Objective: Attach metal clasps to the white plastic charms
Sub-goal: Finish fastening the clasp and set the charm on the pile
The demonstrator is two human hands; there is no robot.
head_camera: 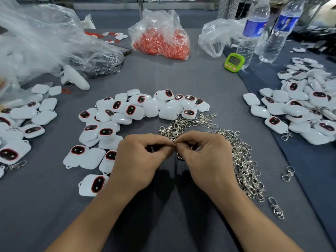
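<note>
The left hand (140, 157) and right hand (205, 157) meet fingertip to fingertip over the grey bench (181, 79), both pinching one small silver clasp (177, 153). White rounded-square charms (131, 110), some showing a red-ringed dark oval, lie heaped just beyond. Shiny loose clasps (241, 160) are piled beside the right hand.

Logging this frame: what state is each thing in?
left hand: pinching a clasp.
right hand: pinching the same clasp.
clasp pile: loose on the cloth.
charms: scattered, some face up, some face down.
timer: upright, display on.
bottles: upright.
</note>
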